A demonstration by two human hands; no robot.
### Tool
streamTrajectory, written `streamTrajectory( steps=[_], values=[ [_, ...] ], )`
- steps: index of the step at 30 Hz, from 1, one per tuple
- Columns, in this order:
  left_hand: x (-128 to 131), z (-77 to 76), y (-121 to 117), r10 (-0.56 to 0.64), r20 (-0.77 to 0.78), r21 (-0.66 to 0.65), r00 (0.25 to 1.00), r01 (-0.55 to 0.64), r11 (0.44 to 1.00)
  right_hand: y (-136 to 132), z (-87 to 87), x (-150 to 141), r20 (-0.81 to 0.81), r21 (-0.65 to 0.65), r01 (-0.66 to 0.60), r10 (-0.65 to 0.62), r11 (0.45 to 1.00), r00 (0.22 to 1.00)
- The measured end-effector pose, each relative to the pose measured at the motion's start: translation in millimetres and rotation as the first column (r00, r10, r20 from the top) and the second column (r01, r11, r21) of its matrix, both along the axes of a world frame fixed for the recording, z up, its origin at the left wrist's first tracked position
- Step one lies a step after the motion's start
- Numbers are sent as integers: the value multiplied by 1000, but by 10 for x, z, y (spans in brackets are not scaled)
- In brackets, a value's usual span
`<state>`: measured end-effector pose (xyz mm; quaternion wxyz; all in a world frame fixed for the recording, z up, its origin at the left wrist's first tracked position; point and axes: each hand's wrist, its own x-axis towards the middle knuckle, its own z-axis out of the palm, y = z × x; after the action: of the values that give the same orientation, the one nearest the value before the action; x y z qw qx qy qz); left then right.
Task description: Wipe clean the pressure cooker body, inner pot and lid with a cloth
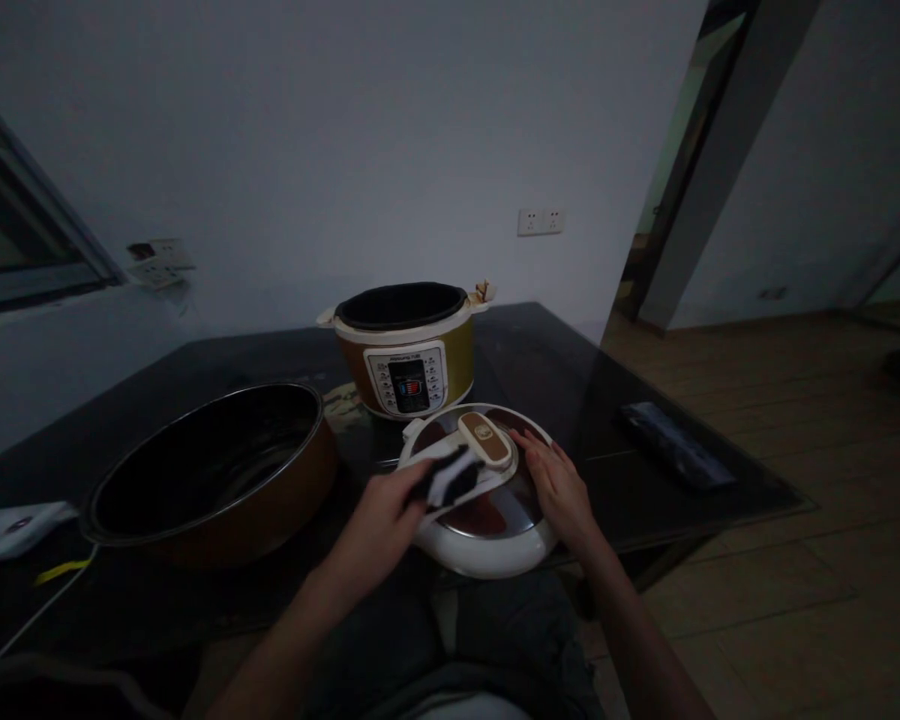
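Observation:
Right in front of me on the dark table lies a pressure cooker lid [487, 535], brown and shiny with a white rim and a central handle. My left hand [394, 505] is closed on a black-and-white striped cloth [454, 475], which lies against the lid's left part beside the handle. On the lid's right side rests my right hand [555, 480], fingers stretched out flat near the handle. Behind the lid stands the electric pressure cooker [412, 370], uncovered, its dark inside showing and its control panel facing me.
A large dark pot [270, 510] stands left on the table [555, 370]. Beyond it at the left edge are a white object [15, 530], a yellow strip [60, 572] and a thin cable. A dark flat case-like object [675, 445] lies at right. Sockets [540, 222] sit on the wall.

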<state>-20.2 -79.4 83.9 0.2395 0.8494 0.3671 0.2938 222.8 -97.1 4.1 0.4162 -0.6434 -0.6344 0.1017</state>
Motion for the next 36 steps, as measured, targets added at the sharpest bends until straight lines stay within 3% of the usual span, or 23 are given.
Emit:
streamTrajectory(
  steps=[3, 5, 7, 9, 11, 14, 17, 21, 25, 31, 36],
  values=[
    [-40, 41, 338, 291, 186, -14, 938, -294, 956, 1, -11, 3, 2, -2, -5, 5, 1000, 1000],
    [43, -37, 527, 363, 303, -102, 881, -349, 932, 3, -13, 2, 5, 3, -5, 5, 1000, 1000],
    [181, -145, 625, 329, 396, -327, 858, -203, 923, 4, -10, -1, 10, 11, -1, 1, 1000, 1000],
    [333, -218, 641, 308, 471, -540, 826, -6, 842, 3, -5, -5, 17, 18, 0, -1, 1000, 1000],
    [462, -221, 629, 329, 516, -664, 791, 127, 737, -1, 2, -11, 27, 27, -1, 0, 1000, 1000],
    [588, -133, 683, 365, 511, -755, 778, 204, 623, -9, 13, -19, 42, 44, 1, -3, 999, 999],
    [662, -63, 869, 361, 457, -797, 813, 194, 572, -12, 23, -25, 56, 48, 7, -10, 999, 998],
    [771, -89, 1146, 137, 306, -730, 942, 140, 669, -9, 33, -30, 75, 32, 5, -7, 999, 997],
    [942, -114, 1286, -25, 178, -649, 984, 137, 748, -1, 27, -35, 76, 21, 16, -17, 1000, 997],
    [1152, 46, 1308, -260, -81, -428, 962, 202, 881, 8, 34, -64, 18, 33, 101, -102, 994, 995],
    [1210, 148, 1115, -389, -282, -255, 877, 322, 911, 11, 45, -76, -54, 5, 175, -174, 985, 983]
  ],
)
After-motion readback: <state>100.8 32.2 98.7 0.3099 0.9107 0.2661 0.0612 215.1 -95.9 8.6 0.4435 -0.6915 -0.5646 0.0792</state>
